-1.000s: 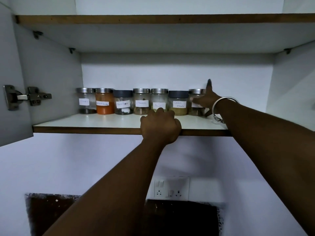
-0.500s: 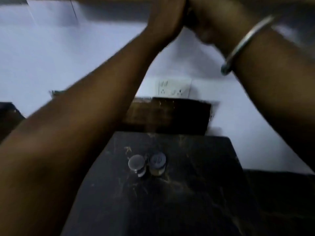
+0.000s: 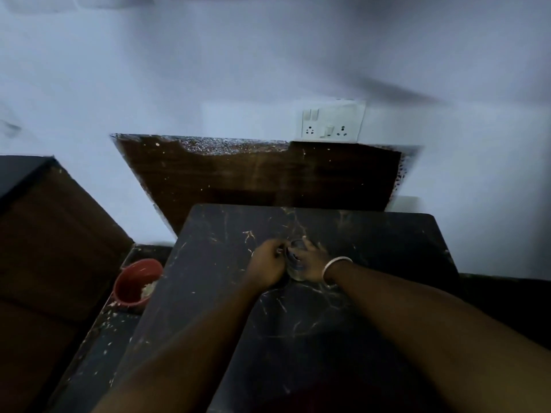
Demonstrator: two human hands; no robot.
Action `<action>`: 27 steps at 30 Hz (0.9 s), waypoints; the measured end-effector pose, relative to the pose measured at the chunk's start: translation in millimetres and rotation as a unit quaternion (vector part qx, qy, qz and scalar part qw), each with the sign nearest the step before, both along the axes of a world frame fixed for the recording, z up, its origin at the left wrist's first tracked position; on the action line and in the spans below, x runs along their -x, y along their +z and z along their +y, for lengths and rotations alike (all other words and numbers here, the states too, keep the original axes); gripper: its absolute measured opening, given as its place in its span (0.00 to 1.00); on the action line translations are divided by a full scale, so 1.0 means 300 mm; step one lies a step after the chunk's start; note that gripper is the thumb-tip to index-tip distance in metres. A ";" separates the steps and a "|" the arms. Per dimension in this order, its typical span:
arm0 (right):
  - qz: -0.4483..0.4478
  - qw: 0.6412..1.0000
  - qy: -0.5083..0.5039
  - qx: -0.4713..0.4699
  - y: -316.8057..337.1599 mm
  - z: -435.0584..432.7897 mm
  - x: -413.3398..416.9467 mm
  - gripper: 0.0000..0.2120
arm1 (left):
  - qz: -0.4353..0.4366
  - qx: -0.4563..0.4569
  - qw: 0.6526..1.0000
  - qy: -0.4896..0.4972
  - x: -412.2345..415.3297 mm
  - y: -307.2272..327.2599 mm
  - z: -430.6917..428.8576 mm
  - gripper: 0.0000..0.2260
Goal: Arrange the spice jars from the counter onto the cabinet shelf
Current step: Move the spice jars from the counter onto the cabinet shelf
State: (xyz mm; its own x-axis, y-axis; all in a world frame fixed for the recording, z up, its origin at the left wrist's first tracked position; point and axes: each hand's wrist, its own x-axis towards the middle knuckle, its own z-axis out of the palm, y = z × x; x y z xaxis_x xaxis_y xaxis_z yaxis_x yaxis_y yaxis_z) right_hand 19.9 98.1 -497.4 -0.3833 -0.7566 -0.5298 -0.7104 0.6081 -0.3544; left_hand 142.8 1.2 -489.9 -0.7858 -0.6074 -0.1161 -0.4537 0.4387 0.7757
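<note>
Fingers (image 3: 311, 248) of the right hand (image 3: 310, 263) are wrapped round a dark-lidded jar (image 3: 294, 262), which stands near the middle of the counter (image 3: 372, 293). The left hand (image 3: 267, 263) lies just beside it. Its fingers are curled down over a second jar (image 3: 280, 250), of which only a glint of metal lid shows; the grip appears closed, though blur limits certainty. The two hands touch or nearly touch over the jars. A metal bangle (image 3: 335, 265) sits on the right wrist.

Surroundings, relative to the counter: a red bowl (image 3: 134, 281) holding pale matter stands on a lower speckled ledge off the left edge. A dark brown panel (image 3: 259, 174) rises behind the rear edge. A white socket plate (image 3: 331, 122) is fixed to the wall above that panel. Brown furniture (image 3: 44, 234) stands further left. Both forearms cross the counter's near half.
</note>
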 end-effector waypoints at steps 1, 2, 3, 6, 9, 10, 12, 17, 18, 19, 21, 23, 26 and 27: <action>0.004 1.000 0.025 -0.016 -0.028 0.020 -0.009 0.35 | 0.002 -0.012 1.000 0.014 -0.014 -0.025 0.000 0.13; 0.019 0.999 0.033 -0.016 -0.047 0.036 -0.014 0.37 | -0.011 -0.016 1.000 0.021 -0.024 -0.044 -0.003 0.12; 0.048 0.998 0.034 -0.007 -0.066 0.048 -0.018 0.37 | -0.023 -0.014 0.999 0.020 -0.027 -0.062 -0.010 0.11; 0.122 0.992 0.034 -0.002 -0.098 0.068 -0.019 0.40 | -0.018 -0.010 1.000 -0.001 -0.030 -0.104 -0.016 0.09; 0.126 0.991 0.031 0.008 -0.140 0.100 -0.031 0.37 | -0.034 -0.044 0.997 -0.045 -0.048 -0.150 0.002 0.09; 0.125 0.991 0.034 0.024 -0.152 0.114 -0.039 0.36 | -0.036 -0.053 0.996 -0.059 -0.054 -0.161 0.004 0.10; 0.119 0.991 0.041 0.054 -0.168 0.143 -0.053 0.35 | -0.033 -0.045 0.995 -0.083 -0.068 -0.183 0.013 0.10; -0.048 0.994 -0.045 0.081 -0.037 0.155 -0.034 0.24 | 0.016 -0.107 0.991 -0.077 -0.105 -0.178 0.041 0.09; -0.087 0.989 -0.073 0.099 0.020 0.154 -0.015 0.21 | 0.040 -0.138 0.987 -0.070 -0.106 -0.152 0.052 0.09; -0.105 0.983 -0.085 0.125 0.084 0.155 0.008 0.18 | 0.075 -0.179 0.979 -0.065 -0.103 -0.117 0.065 0.11; -0.114 0.971 -0.089 0.191 0.228 0.171 0.043 0.16 | 0.146 -0.254 0.954 -0.063 -0.086 -0.008 0.101 0.17; -0.129 0.951 -0.090 0.265 0.367 0.199 0.059 0.14 | 0.226 -0.284 0.930 -0.059 -0.054 0.129 0.138 0.21; -0.149 0.894 -0.092 0.413 0.540 0.248 0.046 0.12 | 0.338 -0.303 0.889 -0.059 -0.010 0.352 0.196 0.17; -0.157 0.863 -0.102 0.469 0.584 0.264 0.032 0.13 | 0.365 -0.305 0.878 -0.060 -0.002 0.419 0.214 0.17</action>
